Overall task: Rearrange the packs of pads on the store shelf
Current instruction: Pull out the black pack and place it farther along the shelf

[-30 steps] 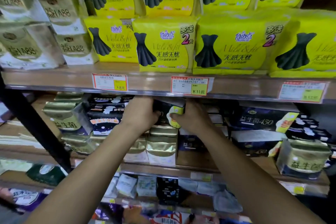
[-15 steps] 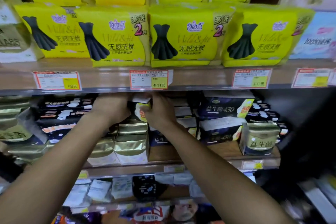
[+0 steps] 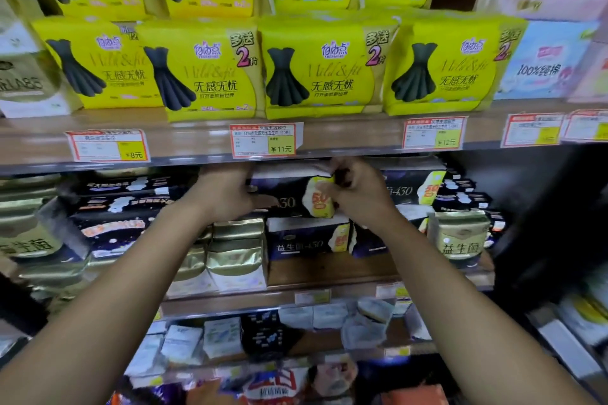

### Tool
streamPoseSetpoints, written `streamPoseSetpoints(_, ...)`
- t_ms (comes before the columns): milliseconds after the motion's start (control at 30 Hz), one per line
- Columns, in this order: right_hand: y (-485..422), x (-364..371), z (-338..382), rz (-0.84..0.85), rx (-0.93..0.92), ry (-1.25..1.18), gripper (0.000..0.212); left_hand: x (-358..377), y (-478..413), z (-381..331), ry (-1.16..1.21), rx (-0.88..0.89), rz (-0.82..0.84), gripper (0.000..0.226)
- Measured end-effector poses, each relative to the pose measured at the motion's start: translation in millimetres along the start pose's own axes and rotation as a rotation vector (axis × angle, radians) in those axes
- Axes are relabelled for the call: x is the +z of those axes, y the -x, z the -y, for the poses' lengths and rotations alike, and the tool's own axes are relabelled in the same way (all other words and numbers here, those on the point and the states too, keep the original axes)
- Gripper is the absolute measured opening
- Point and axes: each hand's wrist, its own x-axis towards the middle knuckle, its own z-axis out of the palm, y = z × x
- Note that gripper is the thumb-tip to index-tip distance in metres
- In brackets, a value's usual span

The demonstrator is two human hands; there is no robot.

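A dark navy pack of pads (image 3: 289, 194) with a white top and a yellow corner label lies high on the middle shelf, just under the upper shelf board. My left hand (image 3: 223, 194) grips its left end. My right hand (image 3: 355, 191) pinches its right end at the yellow label. The pack rests on a second navy pack (image 3: 306, 240) of the same kind. Another navy pack (image 3: 411, 187) sits behind my right hand, partly hidden.
Yellow packs (image 3: 319, 69) with a black dress print fill the upper shelf (image 3: 197, 138), which carries price tags (image 3: 265, 140). Gold packs (image 3: 235, 250) stand below my left wrist, one gold pack (image 3: 460, 237) at right. Dark packs (image 3: 112, 210) are stacked at left. Lower shelves hold several small packs.
The view has swung left and closer to the shelf. Both hands have drawn the navy pack forward, so more of its front and yellow label shows between them.
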Motion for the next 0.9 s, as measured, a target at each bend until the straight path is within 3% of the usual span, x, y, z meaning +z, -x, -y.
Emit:
streamPoseSetpoints(333, 41.6, -47.1, -30.9, -0.010, -0.047, -0.099, 0.026, 45.0, 25.4, -53.9, 0.167, -0.125, -0.125, 0.063)
streamPoseSetpoints(567, 63.6, -33.3, -66.2, 0.035, 0.031, -0.050, 0.026, 82.0, 55.4, -58.9, 0.204, -0.222, -0.047, 0.056)
streamPoseSetpoints(700, 69.4, -18.5, -75.4, 0.030, 0.014, 0.026, 0.024, 97.9, 55.2, -54.6, 0.122, -0.305, 0.004, 0.064)
streamPoseSetpoints(900, 64.7, -3.0, -85.8, -0.009, 0.010, 0.173, 0.024, 111.7, 51.4, -67.1, -0.092, -0.355, 0.090, 0.042)
